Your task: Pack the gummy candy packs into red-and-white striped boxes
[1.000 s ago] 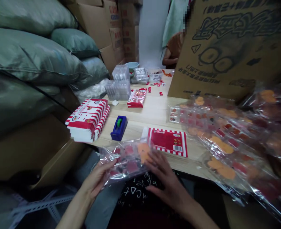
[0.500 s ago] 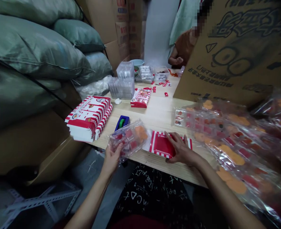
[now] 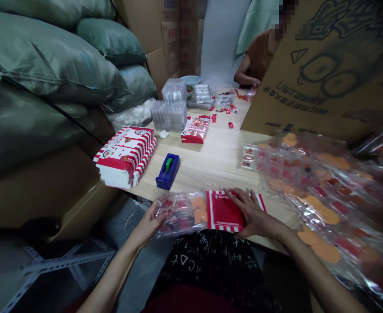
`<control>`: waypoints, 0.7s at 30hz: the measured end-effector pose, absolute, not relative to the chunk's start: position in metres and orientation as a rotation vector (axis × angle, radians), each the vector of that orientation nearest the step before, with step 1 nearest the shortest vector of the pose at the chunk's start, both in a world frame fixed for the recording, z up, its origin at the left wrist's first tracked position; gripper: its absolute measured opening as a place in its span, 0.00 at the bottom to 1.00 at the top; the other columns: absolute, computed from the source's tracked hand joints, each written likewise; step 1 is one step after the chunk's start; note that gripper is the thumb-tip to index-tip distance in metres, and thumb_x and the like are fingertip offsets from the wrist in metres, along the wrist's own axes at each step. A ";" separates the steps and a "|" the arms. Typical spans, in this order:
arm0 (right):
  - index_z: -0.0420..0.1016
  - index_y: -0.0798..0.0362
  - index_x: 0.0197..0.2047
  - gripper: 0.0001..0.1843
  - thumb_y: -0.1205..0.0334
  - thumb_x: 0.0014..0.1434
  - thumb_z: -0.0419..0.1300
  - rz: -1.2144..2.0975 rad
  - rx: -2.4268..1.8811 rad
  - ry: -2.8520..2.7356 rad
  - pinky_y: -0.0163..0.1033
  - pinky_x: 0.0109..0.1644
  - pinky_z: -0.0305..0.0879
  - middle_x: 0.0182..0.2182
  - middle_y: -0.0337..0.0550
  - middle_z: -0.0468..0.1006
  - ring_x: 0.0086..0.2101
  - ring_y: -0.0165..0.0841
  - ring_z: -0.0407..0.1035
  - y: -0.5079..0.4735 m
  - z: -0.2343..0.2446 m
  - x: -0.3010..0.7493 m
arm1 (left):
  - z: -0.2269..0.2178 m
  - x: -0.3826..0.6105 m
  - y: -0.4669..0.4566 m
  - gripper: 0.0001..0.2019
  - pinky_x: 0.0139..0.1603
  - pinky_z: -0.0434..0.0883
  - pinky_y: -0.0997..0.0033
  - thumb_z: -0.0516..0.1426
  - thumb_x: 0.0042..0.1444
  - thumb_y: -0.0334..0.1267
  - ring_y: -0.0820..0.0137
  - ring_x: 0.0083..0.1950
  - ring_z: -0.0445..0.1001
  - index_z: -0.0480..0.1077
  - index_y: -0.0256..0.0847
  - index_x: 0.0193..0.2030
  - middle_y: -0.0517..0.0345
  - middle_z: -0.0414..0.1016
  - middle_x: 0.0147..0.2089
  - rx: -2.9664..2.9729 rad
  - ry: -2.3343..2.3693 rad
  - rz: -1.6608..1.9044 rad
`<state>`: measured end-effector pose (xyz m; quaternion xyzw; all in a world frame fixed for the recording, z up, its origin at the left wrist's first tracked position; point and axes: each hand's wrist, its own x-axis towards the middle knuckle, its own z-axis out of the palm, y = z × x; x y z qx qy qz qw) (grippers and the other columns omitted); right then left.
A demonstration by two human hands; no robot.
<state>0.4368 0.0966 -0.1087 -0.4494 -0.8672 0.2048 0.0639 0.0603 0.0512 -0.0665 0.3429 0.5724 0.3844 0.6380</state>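
Observation:
My left hand (image 3: 150, 224) pinches the left end of a clear plastic packet (image 3: 183, 213) with red and orange pieces inside. The packet's right end meets the left edge of a red card with striped borders (image 3: 226, 211) at the table's front edge. Over the card's right side lies my right hand (image 3: 252, 211), fingers spread, pressing on it from above. A blue tape dispenser (image 3: 168, 171) with a green core stands just beyond the packet. Whether the packet's end goes under or into the card I cannot tell.
Left stands a stack of red-and-white printed cards (image 3: 124, 152); behind are a smaller pile (image 3: 195, 129) and clear plastic boxes (image 3: 169, 115). Filled clear packets (image 3: 308, 195) cover the right side. A large cardboard sheet (image 3: 325, 87) partly hides another person (image 3: 255, 61). Green sacks (image 3: 54, 69) rise at left.
The packet has come down and right, from a tilted position overlapping the tape dispenser to lying level against the card. My right hand stays on the card.

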 end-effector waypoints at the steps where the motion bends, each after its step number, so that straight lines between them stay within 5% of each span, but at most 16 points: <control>1: 0.24 0.41 0.79 0.80 0.52 0.37 0.76 0.620 -1.353 -2.630 0.71 0.73 0.24 0.74 0.58 0.48 0.72 0.64 0.41 0.097 -0.108 0.437 | -0.067 0.060 0.053 0.35 0.40 0.78 0.66 0.67 0.51 0.44 0.53 0.55 0.80 0.64 0.42 0.65 0.41 0.72 0.66 0.822 1.297 0.857; 11: 0.32 0.42 0.79 0.76 0.56 0.36 0.75 0.587 -1.408 -2.615 0.71 0.72 0.22 0.72 0.61 0.51 0.72 0.63 0.42 0.091 -0.104 0.430 | -0.054 0.053 0.080 0.30 0.70 0.65 0.51 0.62 0.55 0.37 0.49 0.71 0.65 0.69 0.40 0.66 0.46 0.71 0.68 1.428 1.423 0.707; 18: 0.34 0.43 0.79 0.73 0.58 0.37 0.72 0.584 -1.422 -2.586 0.71 0.72 0.23 0.72 0.62 0.53 0.72 0.62 0.44 0.089 -0.104 0.428 | -0.049 0.051 0.100 0.32 0.48 0.79 0.59 0.61 0.56 0.37 0.52 0.58 0.77 0.66 0.42 0.69 0.46 0.75 0.64 1.377 1.275 0.512; 21: 0.32 0.44 0.79 0.74 0.57 0.38 0.72 0.601 -1.433 -2.566 0.72 0.72 0.23 0.71 0.61 0.53 0.72 0.61 0.45 0.088 -0.102 0.427 | -0.043 0.043 0.108 0.31 0.51 0.77 0.60 0.62 0.56 0.37 0.54 0.57 0.76 0.68 0.42 0.68 0.48 0.77 0.62 1.395 1.257 0.505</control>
